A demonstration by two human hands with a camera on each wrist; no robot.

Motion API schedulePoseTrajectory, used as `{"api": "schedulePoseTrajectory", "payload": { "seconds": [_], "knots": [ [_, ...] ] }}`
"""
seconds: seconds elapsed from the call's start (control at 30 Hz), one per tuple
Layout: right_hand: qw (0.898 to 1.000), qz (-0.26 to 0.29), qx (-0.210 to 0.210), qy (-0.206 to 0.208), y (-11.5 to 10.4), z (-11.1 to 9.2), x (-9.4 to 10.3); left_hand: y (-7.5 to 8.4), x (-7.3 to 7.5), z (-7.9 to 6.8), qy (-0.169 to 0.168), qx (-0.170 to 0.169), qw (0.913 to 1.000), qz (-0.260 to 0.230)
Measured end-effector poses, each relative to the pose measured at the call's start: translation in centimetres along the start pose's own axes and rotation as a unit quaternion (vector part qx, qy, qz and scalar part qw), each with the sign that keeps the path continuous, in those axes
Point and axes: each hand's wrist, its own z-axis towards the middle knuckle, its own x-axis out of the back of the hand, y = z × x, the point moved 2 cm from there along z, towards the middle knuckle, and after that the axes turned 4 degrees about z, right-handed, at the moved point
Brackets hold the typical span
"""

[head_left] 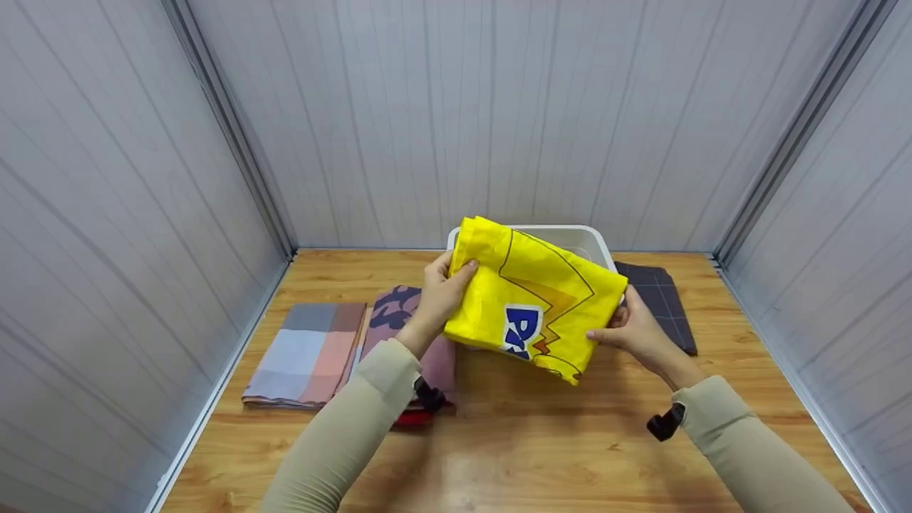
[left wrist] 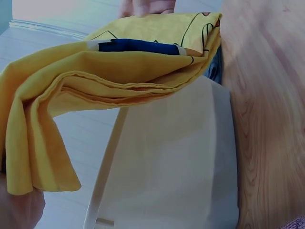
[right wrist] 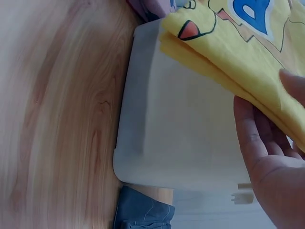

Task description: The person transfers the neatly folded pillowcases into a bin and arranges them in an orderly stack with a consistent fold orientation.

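a yellow cloth [head_left: 534, 285], printed with a blue "p" [head_left: 524, 324], is pinched by left hand [head_left: 442, 293] and right hand [head_left: 634, 331].

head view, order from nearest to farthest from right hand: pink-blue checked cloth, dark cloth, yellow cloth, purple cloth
1. Yellow cloth, held by the right hand
2. Dark cloth, right of the white bin
3. Purple cloth, left of it
4. Pink-blue checked cloth, farthest left

A blue "P" [head_left: 524, 323] stands on the yellow cloth [head_left: 536, 291], further lettering unclear.
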Motion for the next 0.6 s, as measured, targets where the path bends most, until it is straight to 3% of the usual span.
{"api": "schedulePoseTrajectory", "payload": {
  "seconds": [0.33, 0.6],
  "knots": [
    [0.999, -0.025, -0.011, 0.044, -0.9, 0.1, 0.6, -0.1, 0.7, 0.4, -0.010, 0.010, 0.9997, 0.021],
    [0.997, -0.049, -0.031, 0.057, -1.4, 0.2, 1.2, 0.0, 1.4, 0.6, -0.038, 0.043, 0.9961, 0.067]
  ]
}}
